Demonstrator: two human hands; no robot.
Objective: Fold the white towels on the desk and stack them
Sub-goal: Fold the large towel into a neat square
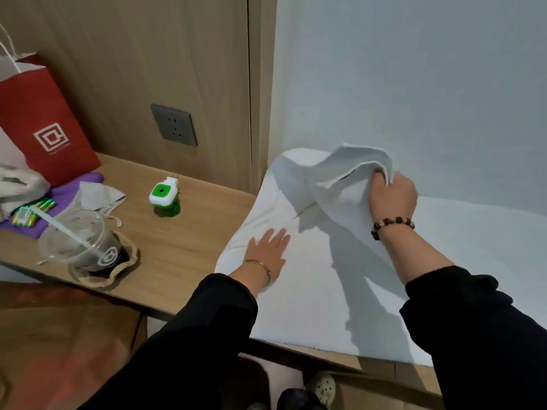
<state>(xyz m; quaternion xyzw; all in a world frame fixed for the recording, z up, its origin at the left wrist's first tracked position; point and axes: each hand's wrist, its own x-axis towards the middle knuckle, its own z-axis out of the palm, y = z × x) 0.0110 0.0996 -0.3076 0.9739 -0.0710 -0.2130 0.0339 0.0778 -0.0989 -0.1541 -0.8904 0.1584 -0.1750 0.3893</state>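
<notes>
Left hand (268,253) presses flat-fingered on the large white terry towel (310,291); right hand (392,198) grips its two-o'clock corner.

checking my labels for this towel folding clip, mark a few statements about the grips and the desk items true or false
1. The right grip holds a raised fold of the white towel. True.
2. The left grip pinches the towel. False: it rests flat on it, fingers straight.
3. The plastic cup stands on the towel. False: it stands on the wooden desk, left of the towel.
4. A red paper bag stands at the desk's far left. True.
5. The green and white plug-in device sits in the wall socket. False: it stands on the desk.
</notes>
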